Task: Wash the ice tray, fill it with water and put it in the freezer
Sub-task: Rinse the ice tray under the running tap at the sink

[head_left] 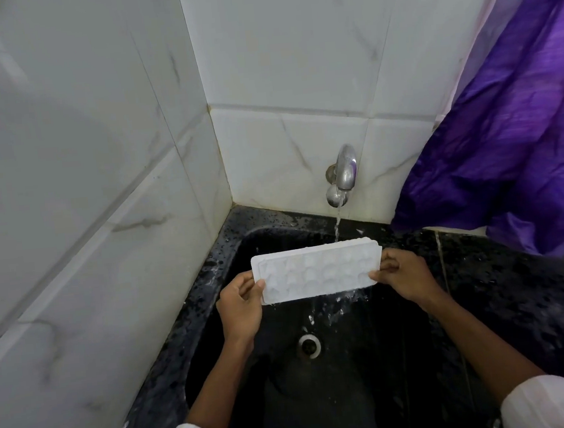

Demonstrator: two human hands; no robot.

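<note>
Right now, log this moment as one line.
step: rinsing | ice tray: held under running tap, over sink | left hand: grips left end | right hand: grips right end

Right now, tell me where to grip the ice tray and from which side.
Grip the ice tray by its two short ends, one from each side, as the left hand and right hand do. It is long and flat-rimmed, and this leaves the cavities clear.
</note>
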